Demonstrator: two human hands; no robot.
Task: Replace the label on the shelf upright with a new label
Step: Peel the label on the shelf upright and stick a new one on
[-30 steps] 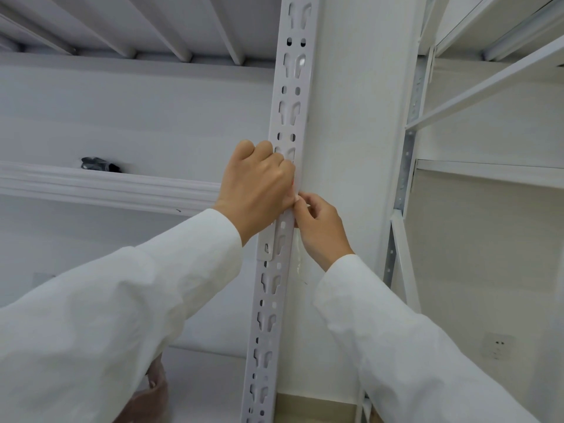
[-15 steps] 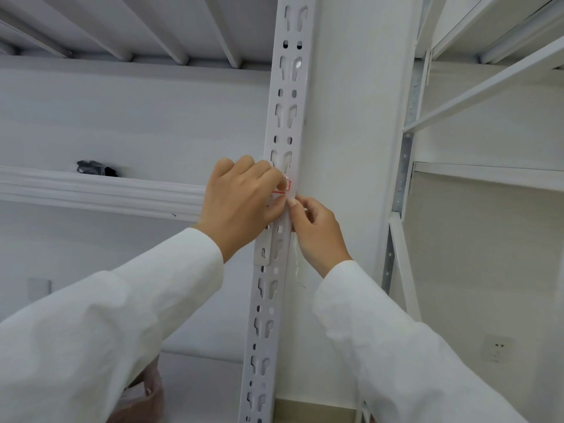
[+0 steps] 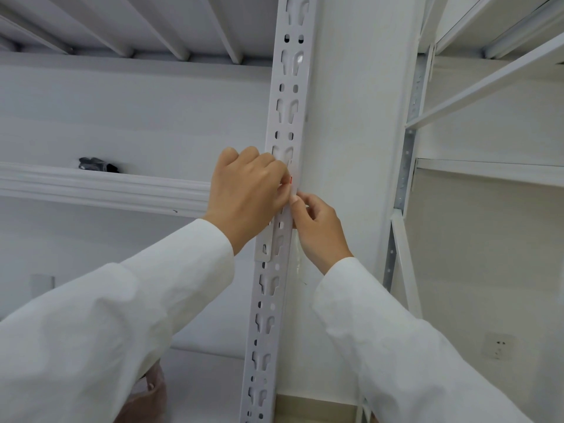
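A white slotted shelf upright (image 3: 285,102) runs from top to bottom through the middle of the view. A small label (image 3: 291,179) with a red edge sits on its face at hand height, mostly hidden. My left hand (image 3: 248,193) covers the upright there, its fingertips curled on the label. My right hand (image 3: 317,230) is just below and right, its fingertips pinched at the upright's right edge under the label. Whether it grips the label I cannot tell. Both arms wear white sleeves.
A white shelf beam (image 3: 100,187) runs left of the upright with a small dark object (image 3: 97,164) on it. A second white rack (image 3: 409,184) stands to the right. A wall socket (image 3: 499,346) is low right. A pinkish bag (image 3: 152,395) sits at the bottom left.
Both hands stayed on the upright. My left hand shifted slightly, so a red edge of the label shows beside its fingertips; a second ago it was fully covered.
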